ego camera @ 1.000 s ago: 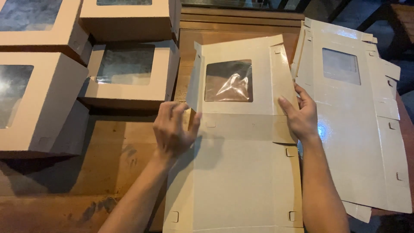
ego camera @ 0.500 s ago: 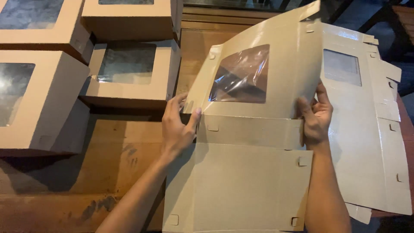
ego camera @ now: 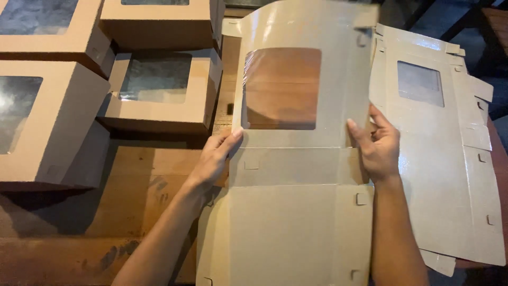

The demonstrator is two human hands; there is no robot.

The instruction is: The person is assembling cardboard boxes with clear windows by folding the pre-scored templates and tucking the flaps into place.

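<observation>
A flat brown cardboard box blank (ego camera: 291,222) lies on the wooden table (ego camera: 132,212) in front of me. Its far panel, with a clear plastic window (ego camera: 283,87), is lifted up on its fold and stands nearly upright. My left hand (ego camera: 214,159) grips the left edge of the blank at the fold line. At the right edge of that fold, my right hand (ego camera: 378,145) holds the raised panel with thumb and fingers.
Several assembled brown window boxes (ego camera: 159,90) stand at the left and back left, one large box (ego camera: 42,122) nearest. A stack of flat box blanks (ego camera: 444,159) lies to the right, reaching the table's right edge.
The window panel has swung up from flat on the table to nearly upright. Both hands stayed at the fold line, moving slightly with the panel.
</observation>
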